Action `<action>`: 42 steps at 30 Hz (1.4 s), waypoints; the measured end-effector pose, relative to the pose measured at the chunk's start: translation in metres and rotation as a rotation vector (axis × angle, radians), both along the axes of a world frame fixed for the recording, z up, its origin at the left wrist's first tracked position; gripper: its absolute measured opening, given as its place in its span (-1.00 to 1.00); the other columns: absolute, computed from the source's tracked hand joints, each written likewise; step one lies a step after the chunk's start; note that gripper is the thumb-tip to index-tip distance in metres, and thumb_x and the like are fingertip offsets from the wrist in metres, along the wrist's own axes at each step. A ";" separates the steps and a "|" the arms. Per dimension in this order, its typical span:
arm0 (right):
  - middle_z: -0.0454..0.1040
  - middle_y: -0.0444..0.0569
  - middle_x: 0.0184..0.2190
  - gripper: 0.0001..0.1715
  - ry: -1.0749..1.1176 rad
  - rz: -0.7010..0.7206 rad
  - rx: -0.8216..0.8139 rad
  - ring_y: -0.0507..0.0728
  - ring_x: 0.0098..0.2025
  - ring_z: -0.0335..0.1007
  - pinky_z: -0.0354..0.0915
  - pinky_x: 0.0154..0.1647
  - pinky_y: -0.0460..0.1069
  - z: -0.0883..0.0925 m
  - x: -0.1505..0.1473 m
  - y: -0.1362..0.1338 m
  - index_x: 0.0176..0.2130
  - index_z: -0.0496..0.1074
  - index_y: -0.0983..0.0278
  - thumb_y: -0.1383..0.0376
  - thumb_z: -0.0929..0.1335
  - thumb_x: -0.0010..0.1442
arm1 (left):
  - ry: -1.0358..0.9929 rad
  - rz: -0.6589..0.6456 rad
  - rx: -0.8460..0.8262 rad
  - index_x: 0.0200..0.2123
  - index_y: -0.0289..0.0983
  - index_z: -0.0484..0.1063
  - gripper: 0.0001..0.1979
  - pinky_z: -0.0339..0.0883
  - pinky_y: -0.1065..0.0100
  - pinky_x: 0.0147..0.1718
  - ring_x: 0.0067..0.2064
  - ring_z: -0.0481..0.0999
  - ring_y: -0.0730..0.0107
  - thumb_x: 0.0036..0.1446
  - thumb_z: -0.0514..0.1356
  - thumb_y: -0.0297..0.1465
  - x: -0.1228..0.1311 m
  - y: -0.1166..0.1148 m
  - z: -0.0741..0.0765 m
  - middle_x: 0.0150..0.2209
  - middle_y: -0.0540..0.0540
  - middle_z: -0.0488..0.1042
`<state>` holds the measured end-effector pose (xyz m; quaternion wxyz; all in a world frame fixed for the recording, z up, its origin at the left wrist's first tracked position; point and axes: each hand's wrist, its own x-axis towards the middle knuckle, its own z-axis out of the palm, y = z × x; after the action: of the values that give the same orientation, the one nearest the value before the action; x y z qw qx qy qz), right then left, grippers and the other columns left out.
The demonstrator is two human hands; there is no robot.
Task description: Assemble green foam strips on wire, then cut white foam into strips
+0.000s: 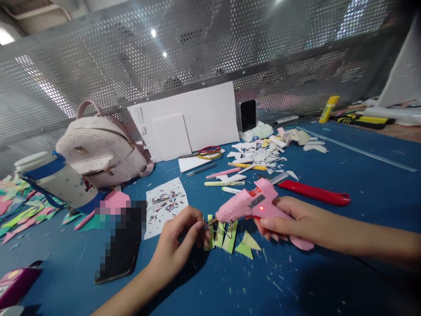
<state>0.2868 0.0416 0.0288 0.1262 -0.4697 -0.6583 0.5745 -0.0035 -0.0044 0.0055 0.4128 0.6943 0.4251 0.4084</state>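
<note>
My right hand (279, 224) is wrapped around the handle of a pink hot glue gun (241, 204) with a red light lit on its side. The gun's nozzle points left, reaching the fingertips of my left hand (182, 237). Those fingers are closed in a pinch; what they hold is too small and too covered to make out. Below the nozzle lie several light-green paper strips (230, 237). Two pale green triangular scraps (248, 245) rest to the right of them on the blue table (250, 289).
Beyond my hands are a speckled white sheet (161, 193), pens (225, 183), red-handled scissors (208, 151), white scraps (256, 151) and a red utility knife (314, 193). A dark phone (123, 245), a bottle (62, 180) and a backpack (95, 140) stand left. White boards (210, 114) lean behind.
</note>
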 end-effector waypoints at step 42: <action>0.42 -0.04 -0.39 -0.29 -0.007 -0.030 -0.003 0.04 -0.40 0.30 0.23 -0.46 -0.11 0.006 -0.006 -0.003 -0.27 0.43 0.30 -0.28 0.39 0.06 | -0.014 -0.004 0.000 -0.29 -0.21 0.32 -0.82 0.35 0.40 -0.43 -0.45 0.49 0.41 0.41 0.04 -0.32 0.000 0.000 -0.001 -0.42 -0.03 0.53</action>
<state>0.2810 0.0389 0.0347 0.1319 -0.4820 -0.6506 0.5718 -0.0037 -0.0044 0.0046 0.4165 0.6922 0.4210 0.4124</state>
